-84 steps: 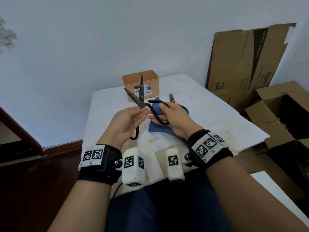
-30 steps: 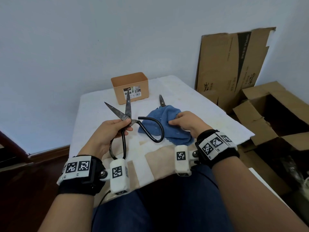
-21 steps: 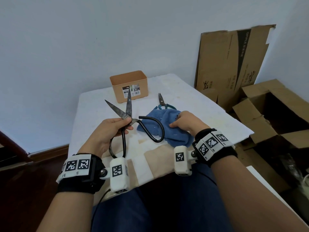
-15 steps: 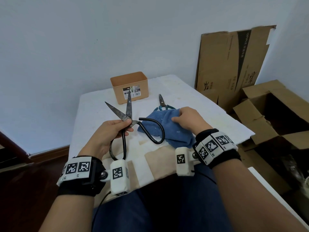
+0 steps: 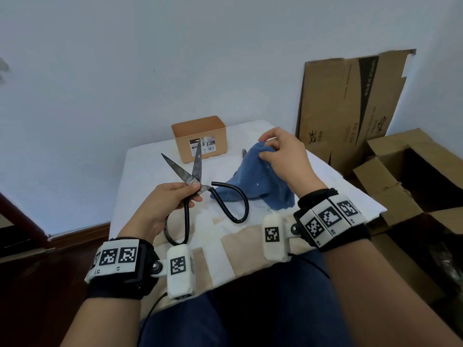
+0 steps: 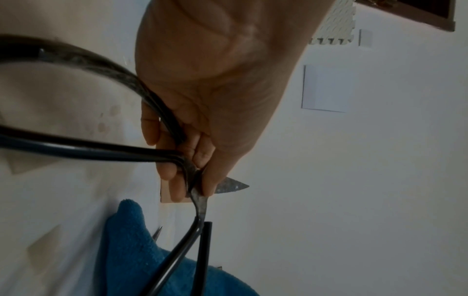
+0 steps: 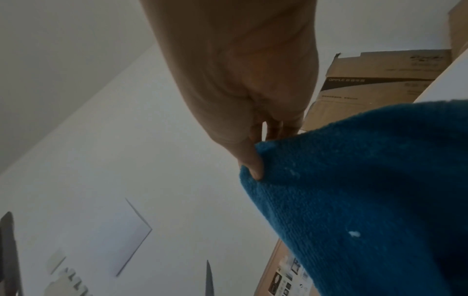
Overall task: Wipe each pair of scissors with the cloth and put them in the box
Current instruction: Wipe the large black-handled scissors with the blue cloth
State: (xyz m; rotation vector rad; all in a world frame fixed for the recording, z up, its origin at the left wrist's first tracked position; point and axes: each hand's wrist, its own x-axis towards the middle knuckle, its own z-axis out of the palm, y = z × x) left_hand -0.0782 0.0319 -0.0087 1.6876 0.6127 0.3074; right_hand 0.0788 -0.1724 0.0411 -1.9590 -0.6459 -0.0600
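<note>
We see large black scissors (image 5: pixel 200 186) with dull, tarnished metal blades and smooth glossy loop handles; a fuzzy blue terry cloth (image 5: pixel 260 181); a matt tan plastic box (image 5: pixel 200 139); rough brown corrugated cardboard (image 5: pixel 350 106) at right.

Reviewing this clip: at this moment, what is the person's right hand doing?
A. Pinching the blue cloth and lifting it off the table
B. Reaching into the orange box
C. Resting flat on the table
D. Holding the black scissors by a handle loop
A: the right hand pinches a top fold of the blue cloth, which hangs raised in a peak, while the left hand holds the open black scissors at the pivot.
</note>
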